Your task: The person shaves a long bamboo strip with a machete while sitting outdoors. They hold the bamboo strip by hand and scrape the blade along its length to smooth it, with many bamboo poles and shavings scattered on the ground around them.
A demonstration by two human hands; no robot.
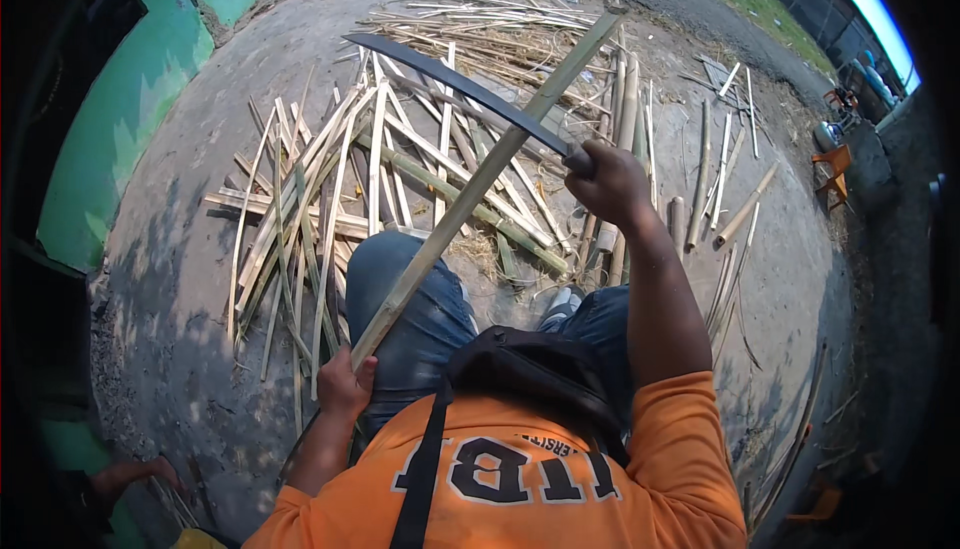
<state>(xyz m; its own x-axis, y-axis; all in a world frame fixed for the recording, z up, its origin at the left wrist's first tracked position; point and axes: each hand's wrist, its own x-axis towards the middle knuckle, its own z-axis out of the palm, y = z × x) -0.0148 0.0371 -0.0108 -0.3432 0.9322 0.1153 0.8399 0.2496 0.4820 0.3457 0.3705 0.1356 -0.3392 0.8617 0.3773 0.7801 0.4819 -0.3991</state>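
Note:
My left hand (343,386) is closed around the lower end of a long split bamboo strip (440,234), beside my left knee. The strip slants up and away to the right over the ground. In my right hand (612,184) is the handle of a machete (445,76), with its long dark blade pointing to the far left. Blade and strip cross in the upper part of the strip; whether they touch I cannot tell. Under and beyond them lies a heap of pale split bamboo strips (380,164), crossing one another at many angles.
Bamboo poles (628,109) lie beyond my right hand, and several shorter pieces (748,204) are scattered further right. An orange chair (833,171) stands at the far right. A green wall (110,119) rises at left. Another person's foot (165,473) shows at lower left.

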